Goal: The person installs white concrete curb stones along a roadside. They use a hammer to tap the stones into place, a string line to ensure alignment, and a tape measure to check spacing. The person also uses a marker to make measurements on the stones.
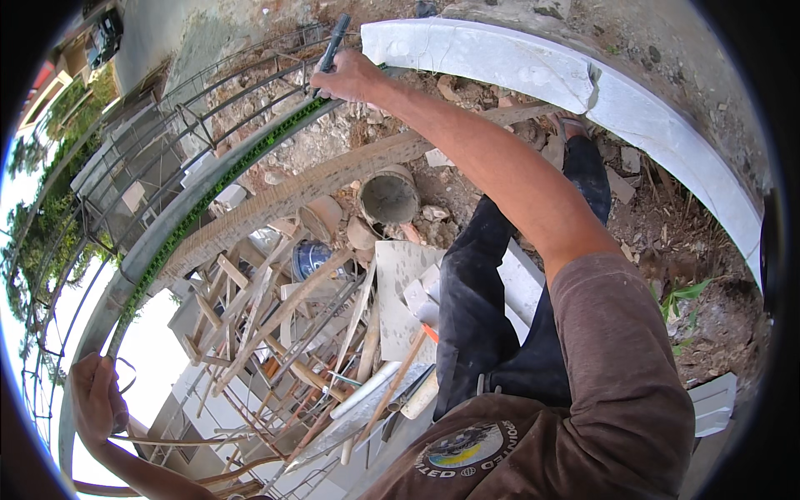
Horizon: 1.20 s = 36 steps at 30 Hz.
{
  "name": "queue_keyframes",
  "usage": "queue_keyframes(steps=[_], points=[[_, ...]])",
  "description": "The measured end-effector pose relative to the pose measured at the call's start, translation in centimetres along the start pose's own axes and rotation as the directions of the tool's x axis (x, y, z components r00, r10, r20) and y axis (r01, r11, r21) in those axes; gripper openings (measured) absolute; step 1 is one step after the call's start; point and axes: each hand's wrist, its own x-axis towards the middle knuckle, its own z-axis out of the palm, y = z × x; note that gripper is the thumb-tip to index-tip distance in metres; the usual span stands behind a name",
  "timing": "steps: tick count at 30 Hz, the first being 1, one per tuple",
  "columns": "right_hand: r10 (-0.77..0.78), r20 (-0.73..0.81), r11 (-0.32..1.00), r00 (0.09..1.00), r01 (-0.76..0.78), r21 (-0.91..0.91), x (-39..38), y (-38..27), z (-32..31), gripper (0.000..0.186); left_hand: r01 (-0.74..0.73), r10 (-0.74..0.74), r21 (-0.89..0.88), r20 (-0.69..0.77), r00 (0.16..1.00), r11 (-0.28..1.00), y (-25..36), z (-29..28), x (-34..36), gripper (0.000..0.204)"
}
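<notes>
The long green strip (222, 185) lies beside a grey bar (143, 254), going from near left to far middle, between the hands. The left hand (93, 402) is at its near end, fingers curled; I can't tell on what. The right hand (350, 77), by the far end, pinches a dark stick (336, 42). A wooden board (300, 188) lies just right of the strip.

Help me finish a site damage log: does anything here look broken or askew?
Yes: the long white slab, upper right, has a ragged gap breaking its otherwise even run; whether it cracked or two pieces meet there, I cannot tell. Lower left of centre, boards lie crisscrossed in a heap.
</notes>
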Motion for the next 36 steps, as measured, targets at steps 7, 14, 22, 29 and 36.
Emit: queue_keyframes(steps=[7, 14, 22, 29, 36], points=[[0.055, -0.038, 0.997, 0.998, -0.057, -0.05, -0.4, -1.0, 0.1, 0.035, 0.081, -0.081, 0.002, -0.051, 0.995, 0.997, -0.4, 0.1, -0.8, 0.04], [0.034, 0.012, 0.951, 0.999, -0.036, 0.308, -4.6, -7.1, 0.8, 0.031, 0.006, 0.034, 0.195, -0.198, 0.98, 0.981, -1.4, 0.6, -0.5, 0.032], [-0.055, 0.187, 0.953, 0.981, -0.004, 0.304, -6.7, -11.9, 4.3, 0.024, 0.104, -0.078, 0.278, -0.101, 0.992, 0.955, 2.4, -0.4, -0.6, 0.039], [-0.097, 0.201, 0.913, 0.975, 0.007, 0.408, -7.6, -12.7, 6.8, 0.024, -0.11, 0.258, 0.449, -0.283, 0.924, 0.886, -0.2, -1.0, -0.8, 0.037], [-0.099, 0.17, 0.915, 0.98, 0.022, 0.402, -7.0, -12.9, 8.9, 0.023, 0.013, 0.076, 0.456, -0.176, 0.981, 0.89, 2.3, -1.7, -0.3, 0.038]])
